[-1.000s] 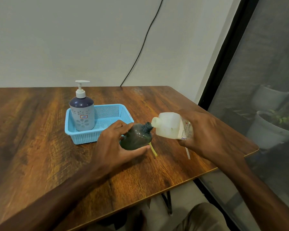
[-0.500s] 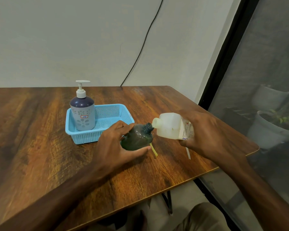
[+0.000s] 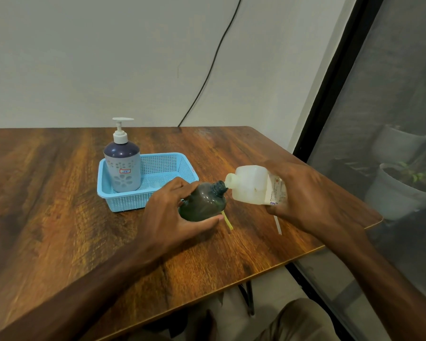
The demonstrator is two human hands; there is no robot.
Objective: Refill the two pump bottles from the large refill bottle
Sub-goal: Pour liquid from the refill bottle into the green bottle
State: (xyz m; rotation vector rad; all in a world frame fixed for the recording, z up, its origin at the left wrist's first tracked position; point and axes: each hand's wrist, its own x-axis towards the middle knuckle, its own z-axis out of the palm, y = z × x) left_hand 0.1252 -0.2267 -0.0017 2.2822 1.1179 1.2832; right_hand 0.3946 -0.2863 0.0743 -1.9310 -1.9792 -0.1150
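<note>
My left hand (image 3: 169, 215) grips a dark, translucent pump bottle (image 3: 203, 203) with its pump off, tilted so its open neck points right. My right hand (image 3: 305, 198) holds the white refill bottle (image 3: 252, 184) on its side, spout touching the dark bottle's neck. A second pump bottle (image 3: 122, 166), dark blue with a pale flowered sleeve and white pump, stands upright in the left of a blue basket (image 3: 182, 168). A yellowish pump tube (image 3: 227, 220) lies on the table just behind the dark bottle.
The wooden table (image 3: 59, 217) ends close on the right, its corner near my right wrist. A wall with a black cable (image 3: 207, 77) is behind. A dark screen door and potted plants (image 3: 403, 185) lie to the right.
Almost nothing has moved. Both hands keep the bottles mouth to mouth, with only a slight drift to the right.
</note>
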